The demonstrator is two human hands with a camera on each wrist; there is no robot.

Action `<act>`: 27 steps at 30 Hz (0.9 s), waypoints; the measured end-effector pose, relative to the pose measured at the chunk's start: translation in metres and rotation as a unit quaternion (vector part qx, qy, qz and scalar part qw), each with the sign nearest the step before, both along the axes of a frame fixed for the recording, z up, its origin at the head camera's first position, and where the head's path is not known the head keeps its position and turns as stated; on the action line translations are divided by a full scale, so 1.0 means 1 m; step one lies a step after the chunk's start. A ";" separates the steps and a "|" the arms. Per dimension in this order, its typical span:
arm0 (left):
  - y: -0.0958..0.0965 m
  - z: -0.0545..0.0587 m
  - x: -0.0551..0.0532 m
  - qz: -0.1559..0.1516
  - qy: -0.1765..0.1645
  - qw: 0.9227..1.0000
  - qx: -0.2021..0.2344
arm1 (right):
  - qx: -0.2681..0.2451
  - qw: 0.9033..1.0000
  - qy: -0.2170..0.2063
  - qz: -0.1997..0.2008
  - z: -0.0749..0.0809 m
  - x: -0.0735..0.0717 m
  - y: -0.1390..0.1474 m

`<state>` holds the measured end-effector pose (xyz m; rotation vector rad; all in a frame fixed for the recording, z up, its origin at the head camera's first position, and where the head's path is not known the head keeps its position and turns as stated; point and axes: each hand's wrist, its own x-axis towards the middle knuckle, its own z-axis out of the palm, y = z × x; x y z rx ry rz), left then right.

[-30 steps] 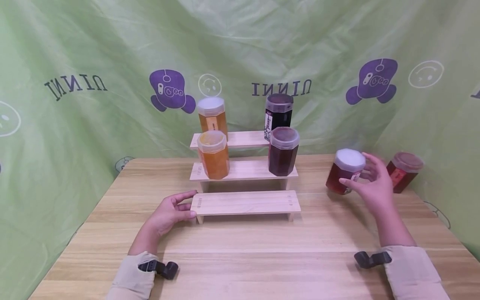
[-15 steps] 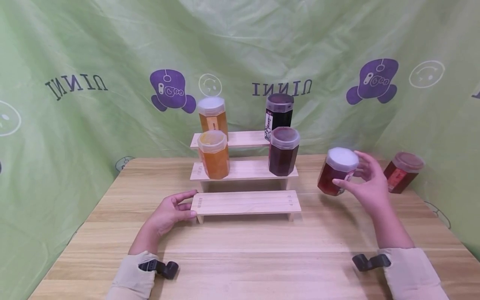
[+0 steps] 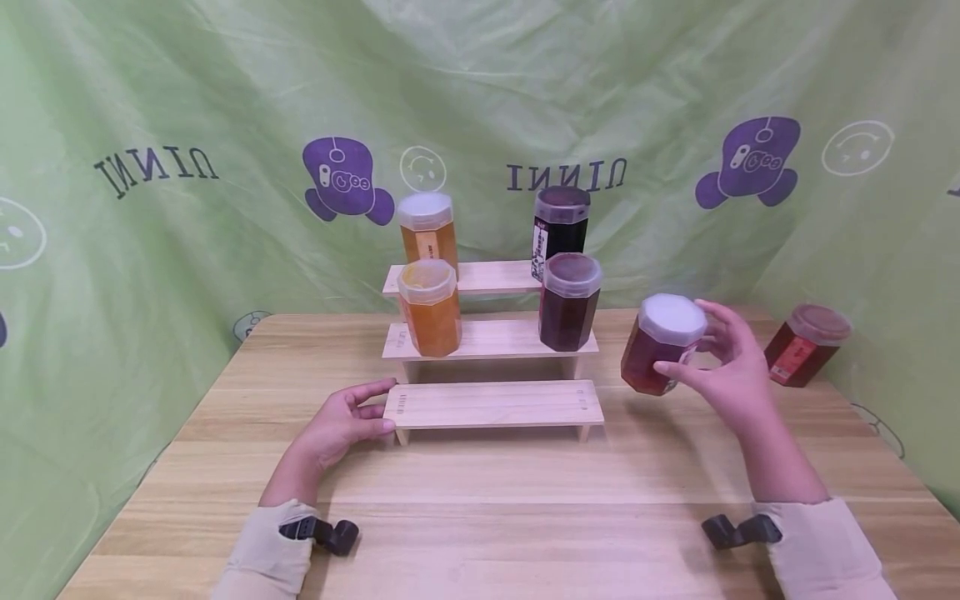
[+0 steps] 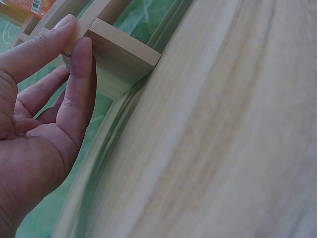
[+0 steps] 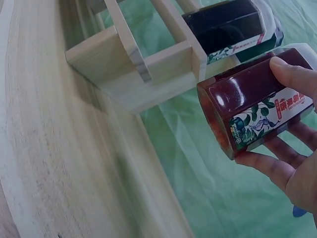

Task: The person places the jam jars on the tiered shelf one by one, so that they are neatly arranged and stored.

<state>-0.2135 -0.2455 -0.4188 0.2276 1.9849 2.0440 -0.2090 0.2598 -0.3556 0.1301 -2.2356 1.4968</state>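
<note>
My right hand (image 3: 735, 379) holds a dark red jar (image 3: 651, 360) with a white lid, tilted and raised over the table right of the stand. The right wrist view shows the thumb (image 5: 294, 77) on one side of the jar, fingers on the other, and a flowered label facing the camera. With thumb and fingers, my left hand (image 3: 337, 429) grips the left end of the lowest step of a three-step wooden stand (image 3: 491, 406). In the left wrist view, thumb and fingertips meet at the corner of that step's board (image 4: 124, 47).
On the middle step stand an orange jar (image 3: 433, 325) at left and a dark jar (image 3: 567, 321) at right. The top step bears another orange jar (image 3: 430, 243) and a nearly black jar (image 3: 561, 237). One more red jar (image 3: 798, 358) stands at the table's right.
My right hand has carried the dark red jar leftward, toward the stand. The left hand keeps its hold on the stand's lowest step.
</note>
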 end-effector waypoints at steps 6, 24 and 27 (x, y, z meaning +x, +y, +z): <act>0.000 -0.001 -0.001 0.000 -0.001 1.000 -0.001 | -0.002 1.000 0.001 0.019 0.004 0.004 -0.007; 0.001 -0.003 -0.003 -0.003 -0.001 1.000 -0.007 | -0.032 0.995 0.028 0.090 0.006 0.013 -0.033; 0.001 -0.003 -0.002 0.000 -0.002 1.000 -0.010 | -0.038 0.993 0.030 0.103 0.006 0.014 -0.039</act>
